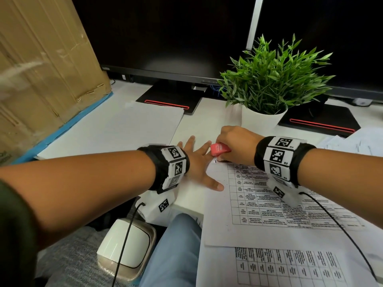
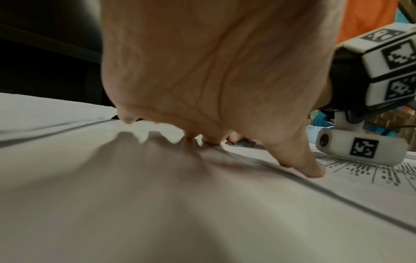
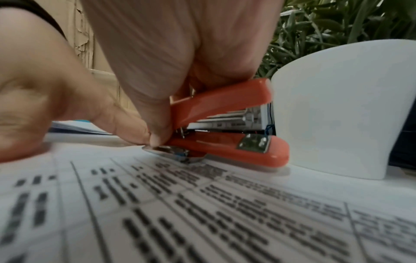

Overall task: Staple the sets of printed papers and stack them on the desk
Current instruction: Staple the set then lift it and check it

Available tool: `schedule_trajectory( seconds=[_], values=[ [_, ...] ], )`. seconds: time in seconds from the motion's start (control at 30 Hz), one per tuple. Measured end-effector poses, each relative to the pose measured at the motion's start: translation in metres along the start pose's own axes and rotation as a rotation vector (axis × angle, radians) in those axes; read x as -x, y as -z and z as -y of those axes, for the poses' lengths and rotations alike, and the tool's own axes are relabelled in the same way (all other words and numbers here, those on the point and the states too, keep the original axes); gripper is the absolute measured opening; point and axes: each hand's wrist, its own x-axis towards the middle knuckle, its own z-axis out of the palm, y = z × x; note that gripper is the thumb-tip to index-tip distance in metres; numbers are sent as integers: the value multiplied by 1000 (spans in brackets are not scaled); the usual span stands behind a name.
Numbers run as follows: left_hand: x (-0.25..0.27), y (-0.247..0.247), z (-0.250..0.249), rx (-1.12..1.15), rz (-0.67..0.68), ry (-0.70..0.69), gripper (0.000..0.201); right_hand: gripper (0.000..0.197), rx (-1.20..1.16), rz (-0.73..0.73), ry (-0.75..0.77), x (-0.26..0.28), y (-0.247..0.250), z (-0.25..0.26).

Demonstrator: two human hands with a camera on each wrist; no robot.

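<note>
We are stapling one set [image 1: 279,204], more waiting.
Right hand [image 1: 236,146] gripping stapler [image 1: 220,149] at its 11 o'clock corner; left hand [image 1: 196,162] flat, steadying.

My left hand [image 2: 213,74] spreads flat on the white desk [image 2: 135,204]; my thumb [image 2: 301,160] presses the edge of the printed papers [image 2: 360,174]; my right wrist's marker-tagged camera [image 2: 360,147] rests just beyond.
</note>
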Motion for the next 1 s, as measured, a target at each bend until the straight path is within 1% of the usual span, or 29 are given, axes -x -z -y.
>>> schedule_trajectory(
  seconds=[0.1,0.23,0.3,0.37,0.43,0.53,0.7,0.83,0.93,0.97,1.0],
  values=[
    [0,0,0,-4,-8,4,113,32,49,47,-18,-5,4,0],
    [-1,0,0,3,-2,11,112,48,83,160,-85,-16,4,2],
    [-3,-2,0,13,-19,17,107,53,99,208,-132,-21,3,0],
    [-7,-7,-1,23,-58,31,99,54,129,232,-145,-23,1,-1],
    [-12,-10,-3,10,-86,45,95,53,161,212,-117,-21,-3,-1],
    [-15,-11,-4,-20,-103,56,93,49,200,126,-50,-13,-6,2],
    [-17,-11,-6,-24,-127,57,87,36,384,5,107,-3,-11,9],
    [-15,-11,-8,-8,-123,65,82,25,459,-25,168,1,-11,8],
    [-12,-10,-10,5,-126,71,82,17,509,-78,224,3,-11,8],
    [-12,-10,-11,10,-126,73,82,17,495,-61,227,4,-10,9],
    [-12,-10,-11,19,-126,75,84,22,467,-38,227,3,-10,9]
  ],
)
